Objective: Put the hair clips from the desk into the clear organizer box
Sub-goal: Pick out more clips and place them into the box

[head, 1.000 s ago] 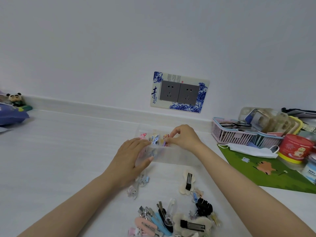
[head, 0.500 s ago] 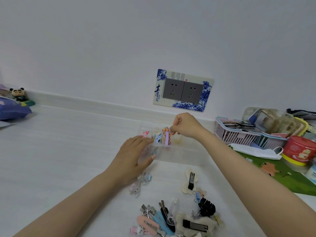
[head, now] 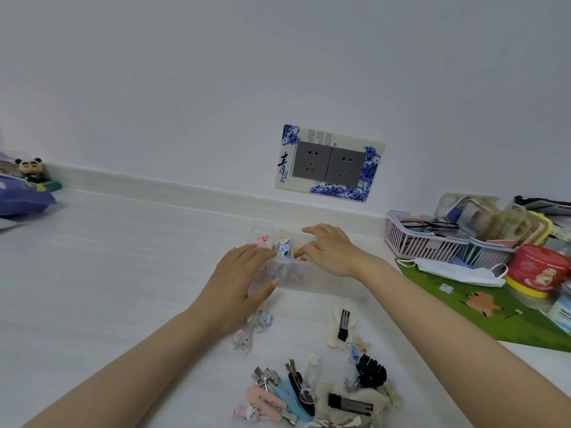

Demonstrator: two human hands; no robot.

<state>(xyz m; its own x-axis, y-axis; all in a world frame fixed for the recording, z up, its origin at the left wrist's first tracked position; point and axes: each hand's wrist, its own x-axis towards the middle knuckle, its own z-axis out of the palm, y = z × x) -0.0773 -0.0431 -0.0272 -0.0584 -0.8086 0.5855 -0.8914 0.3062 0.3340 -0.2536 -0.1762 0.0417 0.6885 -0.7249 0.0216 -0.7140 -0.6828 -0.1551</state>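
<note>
The clear organizer box (head: 324,282) stands on the white desk in front of me. My left hand (head: 241,282) grips its left end. My right hand (head: 330,251) reaches down over the box's middle, fingers spread, and no clip shows in them. Small colourful clips (head: 282,245) stand in the left compartments. Loose hair clips (head: 309,393) lie in a pile near the desk's front edge, with a black claw clip (head: 370,370), a cream plush clip (head: 341,325) and small clear clips (head: 251,332) beside my left wrist.
A pink basket (head: 423,242) with glasses stands at the right, next to a face mask (head: 457,270), a red tin (head: 537,270) and a green mat (head: 494,310). A wall socket (head: 329,163) is behind the box. A panda figure (head: 29,168) and purple bag (head: 21,199) sit far left.
My right hand held a purple and orange clip above the box, then dropped down into the box; the clip is no longer visible in its fingers. My left hand stayed on the box.
</note>
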